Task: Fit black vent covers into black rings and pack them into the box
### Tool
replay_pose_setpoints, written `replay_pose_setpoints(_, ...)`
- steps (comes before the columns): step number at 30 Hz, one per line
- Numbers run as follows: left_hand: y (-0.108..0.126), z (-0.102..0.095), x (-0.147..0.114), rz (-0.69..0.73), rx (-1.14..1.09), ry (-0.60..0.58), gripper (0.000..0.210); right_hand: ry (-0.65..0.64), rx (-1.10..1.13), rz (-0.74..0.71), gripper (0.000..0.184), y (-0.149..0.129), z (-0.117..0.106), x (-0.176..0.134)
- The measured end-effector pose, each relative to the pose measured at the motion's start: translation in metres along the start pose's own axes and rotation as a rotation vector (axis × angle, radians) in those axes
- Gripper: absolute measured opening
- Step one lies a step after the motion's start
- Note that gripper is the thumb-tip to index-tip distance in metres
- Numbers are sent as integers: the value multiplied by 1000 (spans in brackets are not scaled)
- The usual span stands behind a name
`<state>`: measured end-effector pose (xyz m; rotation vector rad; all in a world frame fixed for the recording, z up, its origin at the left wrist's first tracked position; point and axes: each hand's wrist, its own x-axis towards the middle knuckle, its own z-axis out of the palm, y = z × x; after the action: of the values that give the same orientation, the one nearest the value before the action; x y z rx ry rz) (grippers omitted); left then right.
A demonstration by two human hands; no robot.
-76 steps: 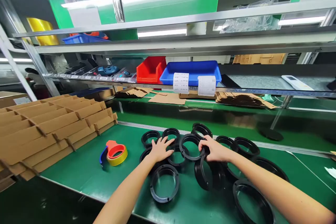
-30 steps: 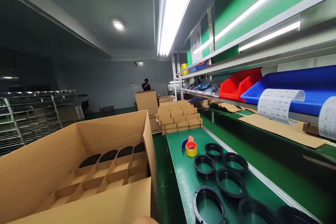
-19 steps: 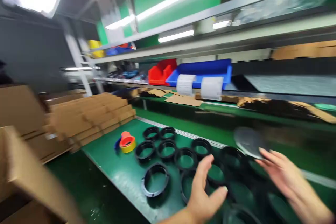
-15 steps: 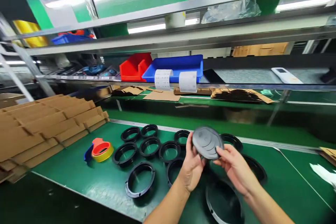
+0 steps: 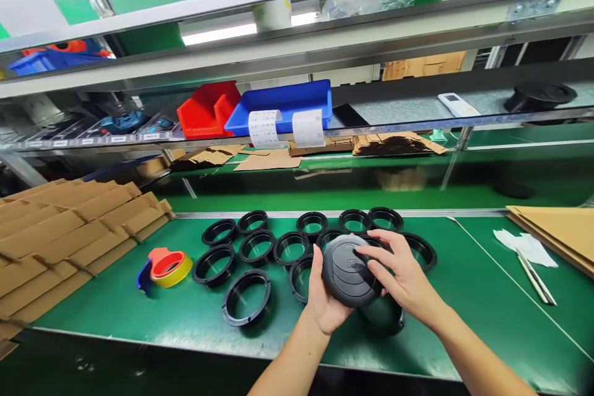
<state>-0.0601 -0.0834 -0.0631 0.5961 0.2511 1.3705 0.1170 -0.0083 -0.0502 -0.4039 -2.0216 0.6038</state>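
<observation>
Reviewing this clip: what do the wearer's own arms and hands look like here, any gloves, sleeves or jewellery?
Both are bare. The left hand and right hand show no gloves, rings or watch, and both forearms are uncovered to the frame edge, with no sleeves in view. Nails look short and unpainted.

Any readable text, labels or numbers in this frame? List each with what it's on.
No text reads clearly.
Two white paper slips hanging from the blue tray: rows of print, too small to read.
Small tags on the shelf rail: blurred.
Dark round cover held by the left hand and right hand: a small square mark, not readable.
White remote: no legible print.
</observation>
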Motion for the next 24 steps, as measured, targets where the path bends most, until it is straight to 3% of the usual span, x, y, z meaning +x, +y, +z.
replay_pose_setpoints(4, -14, 4, 1, -43, -42, 36, 70, -20, -171, -57, 40, 16, 0, -7)
replay_pose_setpoints(10, -28, 5, 10, -97, -44, 88, 69, -26, -32, 30, 53, 24, -9, -19)
replay_pose_setpoints(24, -39, 12, 23, -175, -100, 162, 61, -16, 97, 131, 46, 39, -12, -32)
